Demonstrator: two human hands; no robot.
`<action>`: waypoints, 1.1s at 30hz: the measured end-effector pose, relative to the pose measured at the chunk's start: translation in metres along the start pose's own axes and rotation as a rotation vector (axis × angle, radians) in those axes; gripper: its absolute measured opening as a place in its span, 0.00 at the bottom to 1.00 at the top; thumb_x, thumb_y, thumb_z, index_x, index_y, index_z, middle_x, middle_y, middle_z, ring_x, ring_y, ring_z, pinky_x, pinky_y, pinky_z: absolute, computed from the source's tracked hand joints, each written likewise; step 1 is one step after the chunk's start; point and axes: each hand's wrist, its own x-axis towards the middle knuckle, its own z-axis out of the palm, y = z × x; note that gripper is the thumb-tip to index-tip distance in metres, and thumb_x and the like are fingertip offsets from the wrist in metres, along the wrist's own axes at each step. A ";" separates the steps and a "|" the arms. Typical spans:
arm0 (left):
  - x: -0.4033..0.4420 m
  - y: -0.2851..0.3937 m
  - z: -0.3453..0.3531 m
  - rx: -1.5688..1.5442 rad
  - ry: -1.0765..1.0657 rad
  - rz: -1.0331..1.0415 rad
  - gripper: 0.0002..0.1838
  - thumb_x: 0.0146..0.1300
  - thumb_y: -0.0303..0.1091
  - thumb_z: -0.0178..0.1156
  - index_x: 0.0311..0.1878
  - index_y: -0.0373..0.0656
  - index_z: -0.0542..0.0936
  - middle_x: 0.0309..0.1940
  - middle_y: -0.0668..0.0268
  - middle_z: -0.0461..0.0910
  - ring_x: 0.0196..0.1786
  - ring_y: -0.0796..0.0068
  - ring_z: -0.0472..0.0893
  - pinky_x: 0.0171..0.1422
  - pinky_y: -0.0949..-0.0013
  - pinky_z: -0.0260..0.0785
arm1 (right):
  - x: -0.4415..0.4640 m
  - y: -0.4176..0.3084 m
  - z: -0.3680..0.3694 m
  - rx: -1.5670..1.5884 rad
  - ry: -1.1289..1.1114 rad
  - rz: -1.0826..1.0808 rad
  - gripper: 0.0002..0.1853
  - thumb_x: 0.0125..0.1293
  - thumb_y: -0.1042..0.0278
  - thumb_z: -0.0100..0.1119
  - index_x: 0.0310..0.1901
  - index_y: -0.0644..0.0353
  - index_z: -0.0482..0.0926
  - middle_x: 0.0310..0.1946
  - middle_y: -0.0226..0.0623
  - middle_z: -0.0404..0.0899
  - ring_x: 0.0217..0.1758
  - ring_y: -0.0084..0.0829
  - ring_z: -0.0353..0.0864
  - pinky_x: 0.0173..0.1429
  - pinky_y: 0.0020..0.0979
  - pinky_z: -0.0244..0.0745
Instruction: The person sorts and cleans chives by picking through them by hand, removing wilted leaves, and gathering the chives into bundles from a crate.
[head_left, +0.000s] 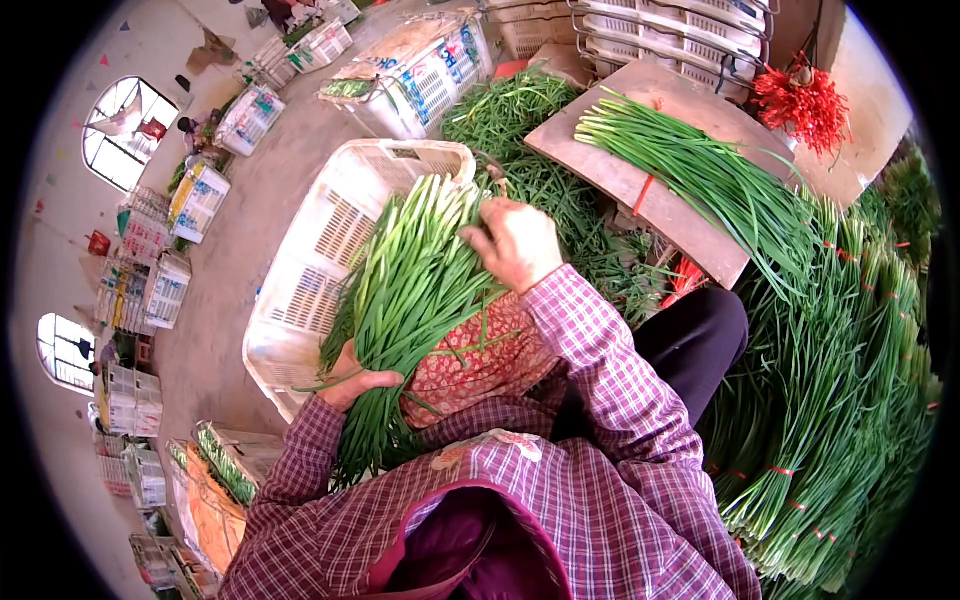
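A thick loose bunch of garlic chives (415, 270) lies slantwise over my lap, pale stem ends up and green leaves hanging down. My left hand (355, 382) is wrapped round its lower part, thumb across the leaves. At the stem ends, my right hand (518, 243) has its fingers curled in a pinch beside the pale tips; whatever is between them is hidden. Behind the bunch stands a white plastic crate (300, 280). A red flowered cloth (480, 360) covers part of my lap under the leaves.
On a board (680, 110) at the right lies another chive bunch (690, 165). Red ties (803, 105) hang above it. Tied chive bundles (800, 420) are heaped at my right. Loose greens (540, 150) lie beyond my right hand. Stacked crates (670, 40) stand behind.
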 end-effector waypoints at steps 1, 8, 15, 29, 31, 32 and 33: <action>0.001 -0.004 -0.002 -0.028 0.016 0.002 0.44 0.40 0.25 0.75 0.61 0.34 0.62 0.53 0.57 0.75 0.56 0.68 0.75 0.63 0.64 0.67 | 0.000 0.003 0.001 0.067 -0.008 0.026 0.14 0.59 0.56 0.61 0.29 0.58 0.74 0.22 0.38 0.75 0.24 0.36 0.77 0.32 0.38 0.76; 0.017 -0.024 -0.011 -0.118 -0.088 -0.009 0.38 0.41 0.23 0.74 0.59 0.36 0.70 0.52 0.62 0.78 0.53 0.71 0.78 0.61 0.65 0.69 | 0.011 0.102 -0.056 -0.191 0.463 0.028 0.09 0.60 0.63 0.61 0.30 0.58 0.74 0.24 0.41 0.74 0.25 0.43 0.76 0.30 0.39 0.72; 0.030 -0.038 -0.011 -0.132 -0.125 0.030 0.33 0.43 0.22 0.72 0.57 0.39 0.74 0.49 0.63 0.80 0.50 0.72 0.78 0.58 0.66 0.70 | -0.025 0.043 -0.066 -0.117 0.126 0.048 0.19 0.58 0.45 0.62 0.38 0.54 0.81 0.30 0.37 0.82 0.26 0.31 0.82 0.28 0.32 0.78; 0.020 -0.013 0.000 -0.058 -0.105 0.013 0.34 0.42 0.25 0.71 0.58 0.39 0.73 0.50 0.63 0.79 0.52 0.69 0.77 0.61 0.65 0.68 | -0.033 -0.009 -0.004 0.147 -0.064 0.209 0.13 0.55 0.60 0.63 0.32 0.62 0.79 0.21 0.45 0.79 0.26 0.46 0.81 0.33 0.42 0.75; 0.017 -0.004 0.002 -0.028 -0.107 0.018 0.34 0.42 0.26 0.71 0.58 0.39 0.73 0.51 0.63 0.79 0.53 0.68 0.77 0.62 0.65 0.68 | -0.034 -0.006 -0.005 0.137 0.041 0.126 0.09 0.55 0.65 0.61 0.31 0.62 0.78 0.21 0.45 0.79 0.24 0.44 0.80 0.31 0.41 0.76; 0.016 -0.001 0.002 0.013 -0.106 0.021 0.34 0.42 0.26 0.71 0.58 0.39 0.73 0.51 0.62 0.78 0.53 0.68 0.76 0.62 0.65 0.67 | -0.032 -0.003 -0.005 0.134 0.043 0.127 0.09 0.55 0.65 0.61 0.31 0.62 0.78 0.21 0.45 0.79 0.24 0.44 0.80 0.31 0.41 0.76; 0.016 0.000 0.001 0.053 -0.103 0.023 0.35 0.43 0.27 0.71 0.58 0.39 0.73 0.52 0.62 0.78 0.54 0.68 0.76 0.62 0.65 0.67 | -0.030 0.001 -0.006 0.091 0.063 0.098 0.07 0.55 0.66 0.61 0.30 0.61 0.77 0.21 0.43 0.79 0.22 0.41 0.80 0.30 0.39 0.76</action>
